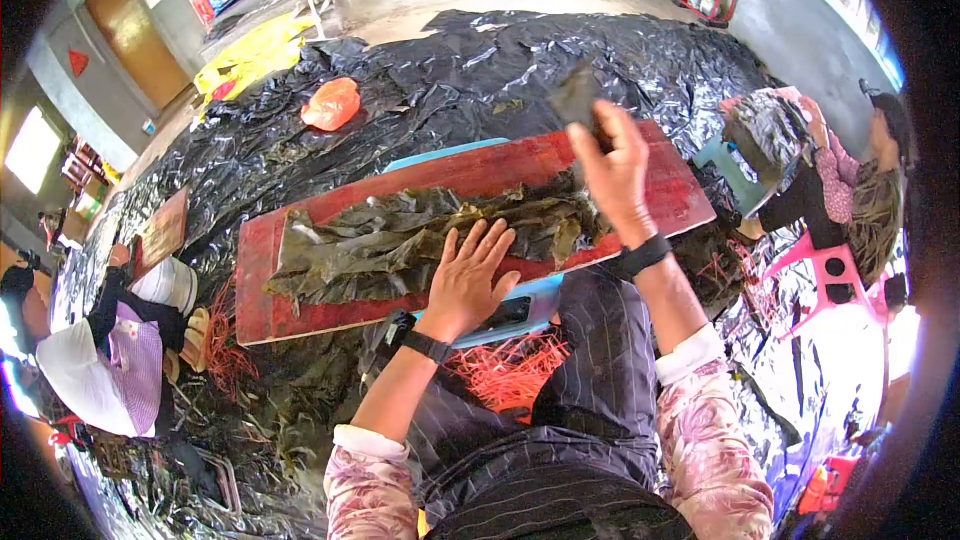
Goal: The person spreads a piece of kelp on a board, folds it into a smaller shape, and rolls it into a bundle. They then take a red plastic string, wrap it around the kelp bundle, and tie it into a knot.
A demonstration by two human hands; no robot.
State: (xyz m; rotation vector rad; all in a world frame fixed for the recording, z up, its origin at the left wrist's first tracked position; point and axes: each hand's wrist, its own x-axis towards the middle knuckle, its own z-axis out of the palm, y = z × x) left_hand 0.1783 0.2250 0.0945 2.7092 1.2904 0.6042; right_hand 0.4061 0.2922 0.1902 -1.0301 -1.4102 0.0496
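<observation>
Shiny, crinkled black sheeting [440, 70] surrounds the worn red bench [690, 180]. Limp, wrinkled brown-green leaves [350, 250] lie lengthwise on it. From its centre, a pink stool [838, 290] stands at 3 o'clock, tangled red string [515, 380] at 6. The left hand [468, 275] presses the leaves, fingers spread; the right hand [618, 165] grips a blurred dark piece [575, 95]. An orange bag [332, 104] sits at 10.

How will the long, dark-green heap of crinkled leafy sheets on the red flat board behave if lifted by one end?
The heap will probably droop: its edges ripple and fold instead of lying straight. It looks layered, so loose pieces may slip apart. Spread low along the red board, it seems unlikely to roll.
</observation>
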